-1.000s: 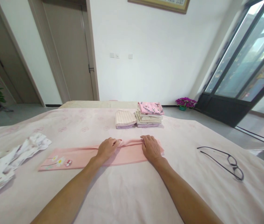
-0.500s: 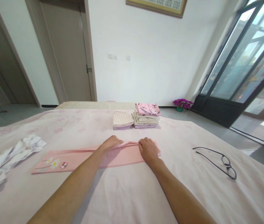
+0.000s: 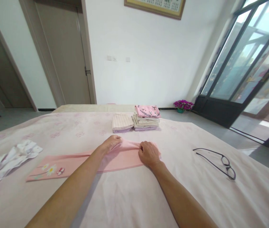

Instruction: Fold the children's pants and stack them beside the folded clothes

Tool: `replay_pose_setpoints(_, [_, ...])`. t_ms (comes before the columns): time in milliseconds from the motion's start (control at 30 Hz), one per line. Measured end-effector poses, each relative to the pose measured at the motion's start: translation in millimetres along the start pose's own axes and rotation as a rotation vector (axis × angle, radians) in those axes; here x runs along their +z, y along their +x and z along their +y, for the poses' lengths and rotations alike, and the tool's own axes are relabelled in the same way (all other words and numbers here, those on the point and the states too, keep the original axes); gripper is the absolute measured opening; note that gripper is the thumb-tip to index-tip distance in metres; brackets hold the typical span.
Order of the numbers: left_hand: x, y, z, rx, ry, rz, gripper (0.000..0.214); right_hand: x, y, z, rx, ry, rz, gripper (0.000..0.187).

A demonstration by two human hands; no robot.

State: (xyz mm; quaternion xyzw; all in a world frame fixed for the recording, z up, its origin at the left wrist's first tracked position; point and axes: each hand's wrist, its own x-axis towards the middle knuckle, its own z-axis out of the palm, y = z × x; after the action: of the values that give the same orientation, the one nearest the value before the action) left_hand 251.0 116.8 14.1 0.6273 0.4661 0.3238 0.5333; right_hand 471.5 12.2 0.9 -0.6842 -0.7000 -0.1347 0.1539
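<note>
A long pink garment (image 3: 82, 160) with a daisy and butterfly print near its left end lies flat across the bed (image 3: 134, 196). My left hand (image 3: 110, 143) rests on its far edge near the middle, fingers curled onto the cloth. My right hand (image 3: 148, 153) lies on the garment's right end, fingers closed on the far edge. Both hands grip the fabric's upper fold, which is raised a little between them.
Two stacks of folded clothes (image 3: 136, 122) sit further back on the bed, the right one topped by a pink shirt (image 3: 147, 111). A crumpled white garment (image 3: 6, 161) lies at the left. Black glasses (image 3: 216, 158) lie at the right. Doors, potted flowers (image 3: 183, 105) and glass sliding doors stand beyond.
The hands have drawn slightly closer together on the garment's far edge, bunching the fold between them. The camera has turned a little to the right.
</note>
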Motion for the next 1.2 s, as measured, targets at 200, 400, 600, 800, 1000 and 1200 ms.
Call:
replay_pose_setpoints(200, [-2.5, 8, -8, 0.143, 0.393, 0.168, 0.036, -4, 0, 3, 0.141, -0.088, 0.046, 0.025])
replay_pose_setpoints(400, [-5.5, 0, -10, 0.281, 0.703, 0.295, 0.015, -7, 0, 4, 0.13, -0.144, -0.005, 0.026])
replay_pose_setpoints(600, [9.1, -16, -15, 0.697, 0.872, 0.268, 0.021, -16, -1, -2, 0.023, -0.092, -0.002, 0.032])
replay_pose_setpoints(800, [22.9, -15, -27, 0.851, 1.009, -0.043, 0.039, -4, -1, -7, -0.122, 0.006, -0.109, 0.041])
replay_pose_setpoints(1000, [16.9, -18, -30, 0.739, 1.157, -0.024, 0.048, 14, -2, -4, 0.03, -0.024, -0.141, 0.061])
replay_pose_setpoints(1200, [16.9, -23, -31, 0.846, 1.053, -0.063, 0.041, 13, -10, -11, -0.14, 0.011, -0.161, 0.064])
